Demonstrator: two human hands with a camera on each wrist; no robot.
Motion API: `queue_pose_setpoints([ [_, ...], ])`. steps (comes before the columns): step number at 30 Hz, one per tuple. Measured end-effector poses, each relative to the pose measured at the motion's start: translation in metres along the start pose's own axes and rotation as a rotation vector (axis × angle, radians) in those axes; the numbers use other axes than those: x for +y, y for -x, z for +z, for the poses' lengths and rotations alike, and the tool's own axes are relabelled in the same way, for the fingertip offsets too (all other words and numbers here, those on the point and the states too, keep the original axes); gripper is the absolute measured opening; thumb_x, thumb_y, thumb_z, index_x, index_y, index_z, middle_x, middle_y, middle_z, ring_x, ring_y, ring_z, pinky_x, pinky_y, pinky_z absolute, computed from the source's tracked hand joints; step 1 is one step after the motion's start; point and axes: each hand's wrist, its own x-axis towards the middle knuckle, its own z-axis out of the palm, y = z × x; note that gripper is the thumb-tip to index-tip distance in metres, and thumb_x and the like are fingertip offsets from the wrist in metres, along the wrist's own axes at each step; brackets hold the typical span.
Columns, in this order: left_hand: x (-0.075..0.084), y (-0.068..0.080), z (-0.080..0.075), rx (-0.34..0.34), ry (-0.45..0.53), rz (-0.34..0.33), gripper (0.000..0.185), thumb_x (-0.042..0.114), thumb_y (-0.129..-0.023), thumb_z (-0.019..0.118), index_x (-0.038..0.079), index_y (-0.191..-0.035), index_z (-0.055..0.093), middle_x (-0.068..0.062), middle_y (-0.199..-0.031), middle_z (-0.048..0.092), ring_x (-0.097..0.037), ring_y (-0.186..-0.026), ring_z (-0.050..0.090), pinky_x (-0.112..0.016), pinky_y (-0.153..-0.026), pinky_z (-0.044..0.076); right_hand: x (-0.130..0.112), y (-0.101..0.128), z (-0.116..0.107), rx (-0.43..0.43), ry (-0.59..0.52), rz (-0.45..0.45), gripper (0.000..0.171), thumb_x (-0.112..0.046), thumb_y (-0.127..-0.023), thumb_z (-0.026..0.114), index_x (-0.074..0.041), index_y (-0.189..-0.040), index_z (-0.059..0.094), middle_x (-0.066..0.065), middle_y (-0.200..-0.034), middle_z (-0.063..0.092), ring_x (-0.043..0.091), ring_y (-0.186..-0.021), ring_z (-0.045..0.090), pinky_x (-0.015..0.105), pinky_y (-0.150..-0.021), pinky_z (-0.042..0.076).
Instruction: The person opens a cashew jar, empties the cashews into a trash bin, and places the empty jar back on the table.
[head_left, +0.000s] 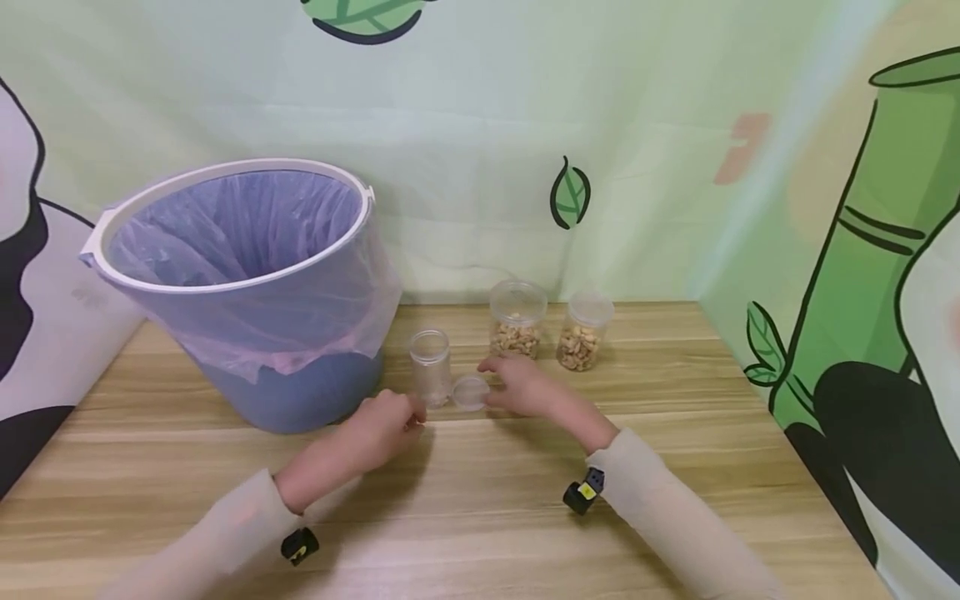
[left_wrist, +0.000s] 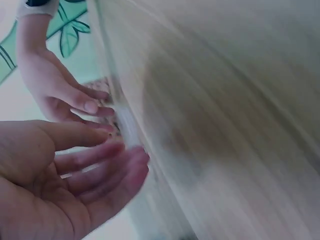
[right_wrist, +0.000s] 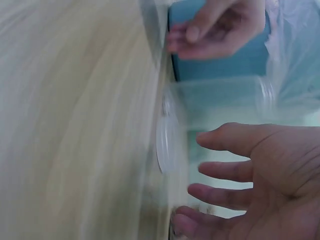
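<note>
A small empty clear jar stands open on the wooden table, and its round clear lid lies flat just to its right. My left hand hovers just in front of the jar, its fingers relaxed and holding nothing. My right hand is beside the lid with fingers spread, also holding nothing. The right wrist view shows the right hand's fingers a little apart from the blurred lid. In the left wrist view the left hand's fingers lie open.
A blue bin lined with a pale purple bag stands at the left, close to the empty jar. Two lidded clear jars of nuts stand behind my right hand. A painted wall closes off the back and right.
</note>
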Motion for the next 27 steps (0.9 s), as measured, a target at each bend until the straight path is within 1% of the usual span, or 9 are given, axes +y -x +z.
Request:
queue_pose_setpoints([
  [2,0.008,-0.001,0.002,0.008,0.020,0.058,0.005,0.000,-0.087,0.070,0.005,-0.087,0.072,0.000,-0.077,0.070,-0.015,-0.069,0.064,-0.038,-0.062,0.055,0.008,0.004,-0.005,-0.008,-0.006,0.009,0.042,-0.014,-0.095,0.070,0.005,-0.132,0.061,0.024,-0.136,0.061,0.038,-0.125,0.059,0.047,-0.105,0.048],
  [6,0.026,-0.010,0.008,0.045,0.102,0.142,0.009,-0.004,-0.087,0.073,0.004,-0.088,0.074,0.000,-0.079,0.073,-0.012,-0.073,0.068,-0.029,-0.065,0.056,0.025,0.014,-0.017,-0.016,-0.027,0.034,0.038,-0.014,-0.098,0.067,0.005,-0.130,0.062,0.023,-0.131,0.064,0.038,-0.121,0.062,0.048,-0.102,0.051],
  [9,0.037,-0.022,0.014,0.105,0.179,0.201,0.013,-0.011,-0.086,0.072,0.000,-0.091,0.073,-0.007,-0.085,0.076,-0.017,-0.080,0.074,-0.021,-0.070,0.057,0.038,0.020,-0.025,0.006,-0.023,0.060,0.036,-0.015,-0.099,0.065,0.005,-0.128,0.063,0.024,-0.126,0.067,0.039,-0.119,0.062,0.050,-0.100,0.051],
  [11,0.043,-0.031,0.018,0.134,0.244,0.207,0.016,-0.016,-0.085,0.069,-0.003,-0.095,0.072,-0.011,-0.089,0.076,-0.021,-0.085,0.075,-0.020,-0.073,0.058,0.046,0.023,-0.029,0.027,-0.018,0.081,0.035,-0.015,-0.098,0.065,0.004,-0.128,0.064,0.024,-0.125,0.067,0.041,-0.118,0.062,0.052,-0.099,0.051],
  [15,0.053,-0.050,0.027,0.154,0.353,0.100,0.028,-0.022,-0.085,0.061,-0.009,-0.109,0.069,-0.019,-0.104,0.075,-0.029,-0.098,0.073,-0.030,-0.085,0.059,0.057,0.025,-0.034,0.043,-0.016,0.085,0.037,-0.013,-0.097,0.063,0.005,-0.129,0.063,0.027,-0.124,0.066,0.043,-0.117,0.061,0.053,-0.098,0.051],
  [17,0.057,-0.059,0.032,0.152,0.386,-0.006,0.043,-0.025,-0.082,0.056,-0.010,-0.122,0.064,-0.021,-0.114,0.072,-0.031,-0.106,0.070,-0.036,-0.090,0.058,0.062,0.024,-0.034,0.042,-0.016,0.089,0.038,-0.013,-0.098,0.062,0.006,-0.131,0.062,0.028,-0.124,0.066,0.043,-0.117,0.062,0.053,-0.097,0.052],
  [21,0.060,-0.077,0.039,0.161,0.442,-0.188,0.071,-0.024,-0.076,0.052,-0.009,-0.146,0.043,-0.026,-0.137,0.059,-0.035,-0.123,0.060,-0.042,-0.100,0.053,0.071,0.020,-0.034,0.056,-0.016,0.130,0.042,-0.013,-0.098,0.062,0.010,-0.133,0.057,0.029,-0.124,0.065,0.044,-0.117,0.061,0.053,-0.099,0.051],
  [22,0.061,-0.081,0.040,0.166,0.464,-0.224,0.075,-0.022,-0.078,0.054,-0.009,-0.150,0.037,-0.027,-0.133,0.061,-0.035,-0.116,0.063,-0.042,-0.096,0.055,0.072,0.019,-0.035,0.061,-0.020,0.142,0.044,-0.013,-0.098,0.061,0.011,-0.134,0.055,0.030,-0.125,0.064,0.044,-0.117,0.061,0.053,-0.100,0.050],
  [27,0.063,-0.099,0.048,0.250,0.644,-0.298,0.093,-0.004,-0.087,0.069,-0.004,-0.160,0.010,-0.030,-0.156,0.034,-0.039,-0.141,0.042,-0.047,-0.116,0.037,0.079,0.014,-0.037,0.071,-0.057,0.170,0.049,-0.011,-0.098,0.060,0.015,-0.139,0.048,0.032,-0.128,0.061,0.045,-0.121,0.059,0.053,-0.103,0.048],
])
